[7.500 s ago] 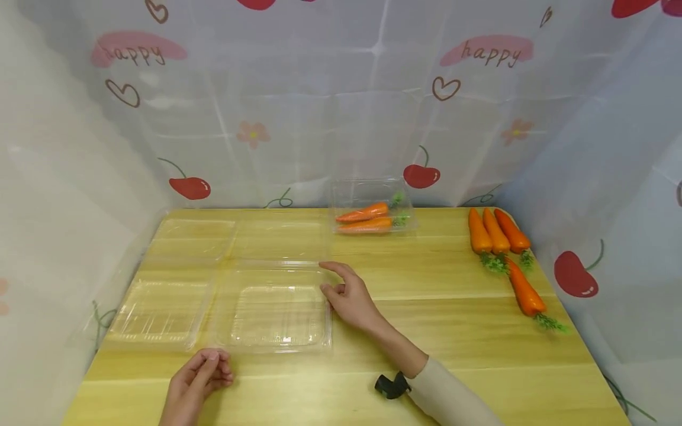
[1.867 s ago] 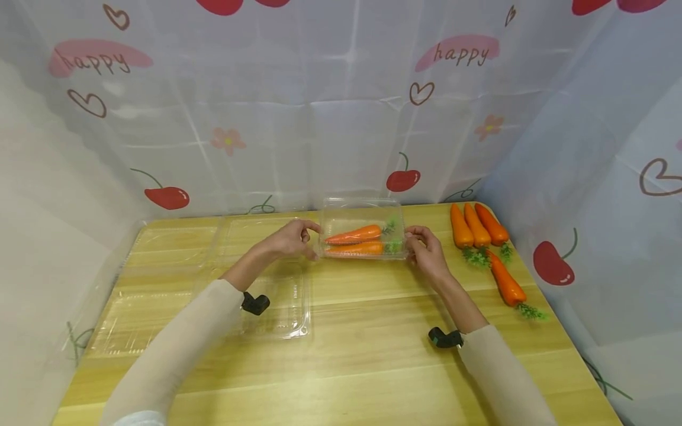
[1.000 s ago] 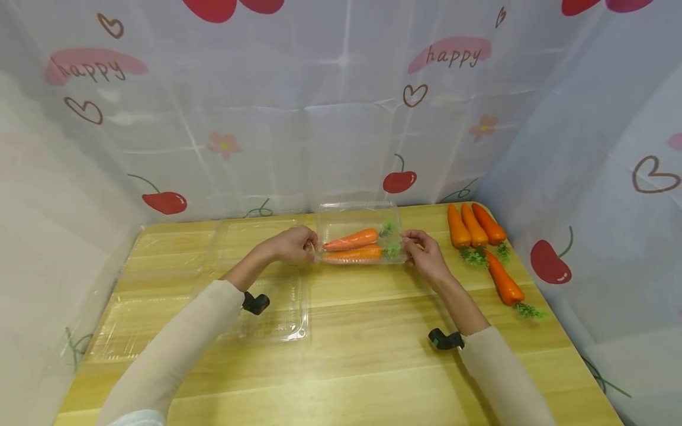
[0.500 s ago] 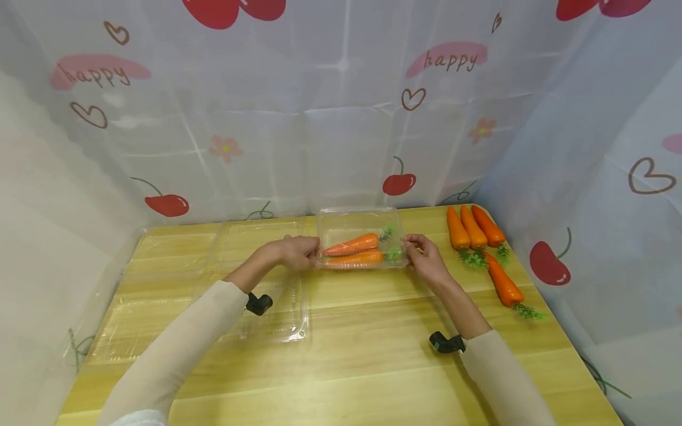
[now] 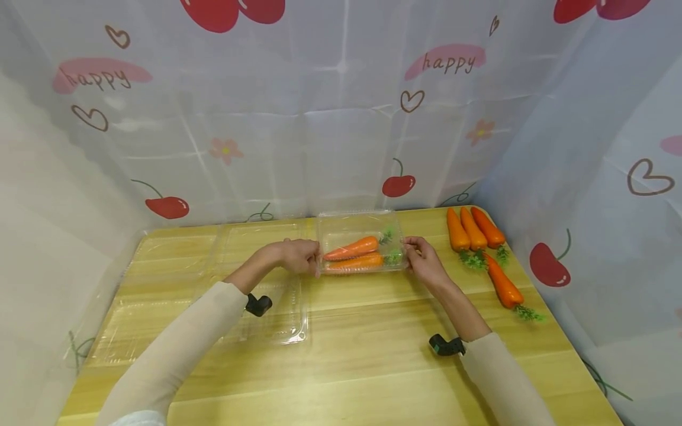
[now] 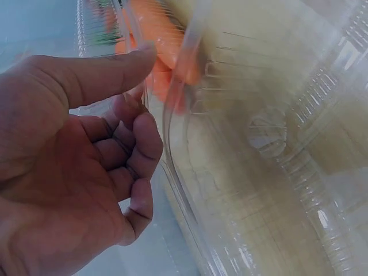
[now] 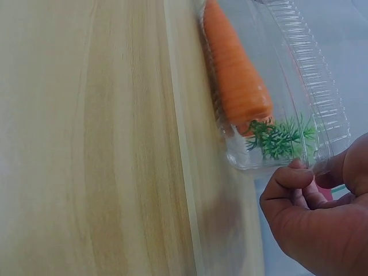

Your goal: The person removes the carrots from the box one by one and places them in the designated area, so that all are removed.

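Note:
A clear plastic box (image 5: 359,225) with two orange carrots lying inside, their green tops to the right, is near the back of the table. My left hand (image 5: 299,255) pinches its left end between thumb and curled fingers; close up, the left wrist view shows that hand (image 6: 86,138) beside the box's rim. At the opposite end my right hand (image 5: 426,260) pinches the rim, as the right wrist view shows with thumb and forefinger. One carrot (image 7: 236,69) is seen through the wall there. I cannot tell whether the lid is fastened.
Several empty clear plastic boxes lie at the left, one front box (image 5: 295,334) partly beneath my left forearm. Several loose carrots (image 5: 471,228) lie at the table's back right corner, one carrot (image 5: 503,283) nearer. A printed curtain (image 5: 341,136) hangs behind the wooden table (image 5: 341,367).
Earlier my right hand touched an empty box and my left hand lay near the front. Both hands have since come to the carrot box, which has shifted slightly toward me.

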The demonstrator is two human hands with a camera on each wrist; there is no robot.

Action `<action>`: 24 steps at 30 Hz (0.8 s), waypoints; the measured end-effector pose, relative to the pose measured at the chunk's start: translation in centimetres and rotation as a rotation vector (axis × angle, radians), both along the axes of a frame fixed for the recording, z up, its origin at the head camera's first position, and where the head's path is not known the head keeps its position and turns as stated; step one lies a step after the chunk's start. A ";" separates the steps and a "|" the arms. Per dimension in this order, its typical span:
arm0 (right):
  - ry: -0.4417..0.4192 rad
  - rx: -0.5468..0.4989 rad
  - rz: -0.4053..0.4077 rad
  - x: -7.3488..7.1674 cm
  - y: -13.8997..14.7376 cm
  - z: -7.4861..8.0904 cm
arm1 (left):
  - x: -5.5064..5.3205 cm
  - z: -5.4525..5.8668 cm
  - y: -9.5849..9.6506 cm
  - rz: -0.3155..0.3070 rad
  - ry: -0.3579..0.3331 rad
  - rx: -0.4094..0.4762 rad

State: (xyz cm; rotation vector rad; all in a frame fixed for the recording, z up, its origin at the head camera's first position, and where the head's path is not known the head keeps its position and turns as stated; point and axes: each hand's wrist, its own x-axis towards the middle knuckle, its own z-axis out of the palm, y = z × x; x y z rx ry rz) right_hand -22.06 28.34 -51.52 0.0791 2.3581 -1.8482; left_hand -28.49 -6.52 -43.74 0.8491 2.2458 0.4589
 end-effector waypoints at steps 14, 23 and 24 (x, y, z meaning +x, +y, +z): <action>0.005 0.001 -0.020 0.2 0.2 0.1 | -0.2 -0.7 0.4 0.039 0.087 -0.019; -0.011 -0.001 -0.034 0.3 0.0 -0.1 | -0.2 -0.9 0.5 0.064 0.086 0.004; -0.012 -0.004 -0.039 0.3 -0.1 -0.1 | -0.2 -1.0 0.5 0.071 0.090 0.018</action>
